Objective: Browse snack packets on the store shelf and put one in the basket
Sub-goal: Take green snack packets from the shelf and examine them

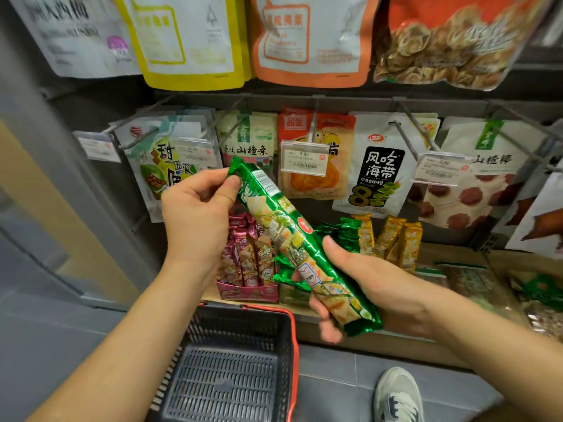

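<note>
A long green snack packet (292, 239) slants across the middle of the view, held in front of the shelf. My left hand (198, 208) pinches its crimped top end between thumb and fingers. My right hand (365, 287) grips its lower end, fingers curled underneath and thumb on top. Below them, on the floor, stands a dark plastic basket (286, 345) with a red rim, its slatted bottom bare.
Pink (246, 266), green and yellow (393, 239) stick packets stand in boxes on the wooden shelf (335, 327). Hanging bags fill the hooks above, with price tags (303, 161) on the rails. A grey pillar (45, 147) stands at left. A sneaker (397, 394) rests on the grey floor tiles.
</note>
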A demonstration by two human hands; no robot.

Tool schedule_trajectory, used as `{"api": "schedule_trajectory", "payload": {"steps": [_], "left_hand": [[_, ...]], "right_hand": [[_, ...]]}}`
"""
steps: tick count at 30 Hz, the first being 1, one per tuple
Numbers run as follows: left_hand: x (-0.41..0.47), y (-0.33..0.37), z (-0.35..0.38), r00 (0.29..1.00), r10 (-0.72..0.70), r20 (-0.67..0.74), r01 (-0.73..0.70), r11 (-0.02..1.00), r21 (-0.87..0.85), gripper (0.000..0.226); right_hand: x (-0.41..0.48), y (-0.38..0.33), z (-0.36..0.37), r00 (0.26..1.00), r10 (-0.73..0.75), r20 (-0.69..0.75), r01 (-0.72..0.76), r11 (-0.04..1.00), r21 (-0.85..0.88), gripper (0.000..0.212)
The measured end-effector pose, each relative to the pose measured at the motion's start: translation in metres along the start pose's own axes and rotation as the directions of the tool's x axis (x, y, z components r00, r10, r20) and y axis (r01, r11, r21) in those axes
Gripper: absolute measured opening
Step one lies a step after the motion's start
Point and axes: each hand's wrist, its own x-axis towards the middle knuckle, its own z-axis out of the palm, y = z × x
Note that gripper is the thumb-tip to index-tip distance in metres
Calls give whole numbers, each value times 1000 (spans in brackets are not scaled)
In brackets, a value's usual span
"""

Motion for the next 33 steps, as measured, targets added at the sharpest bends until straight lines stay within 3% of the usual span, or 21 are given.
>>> {"api": "schedule_trajectory", "payload": {"steps": [3, 6, 9, 11, 15, 18, 23, 28, 33], "left_hand": [[-4, -1, -6, 996, -87, 35, 88, 996, -23, 31], [-9, -3, -18, 971, -211, 114, 206, 977, 57, 26], [-9, 2, -32, 888, -385, 253, 405, 914, -30, 8], [-10, 6, -36, 861, -417, 290, 449, 892, -49, 18], [-11, 7, -34, 904, -419, 87, 426, 901, -82, 10], [-8, 4, -31, 903, -430, -13, 422, 892, -162, 21], [-12, -5, -17, 901, -433, -33, 421, 888, -184, 11], [-9, -12, -21, 852, -523, 36, 524, 849, -71, 54], [-25, -6, -13, 828, -530, 187, 543, 840, -23, 41]], "right_hand": [[-14, 3, 3, 996, -64, -64, 64, 998, 5, 72], [-21, 0, 0, 981, -128, -148, 103, 981, -166, 48], [-20, -1, -1, 958, -172, -228, 87, 936, -340, 45], [-16, 0, 2, 947, -199, -254, 91, 920, -381, 39], [0, 3, 15, 915, -303, -268, 113, 827, -551, 39], [11, 13, 26, 873, -399, -281, 138, 754, -642, 49], [27, 44, 50, 873, -381, -306, 227, 871, -435, 46], [33, 50, 52, 875, -357, -328, 239, 906, -349, 28], [40, 43, 52, 860, -382, -337, 281, 908, -312, 34]]}}
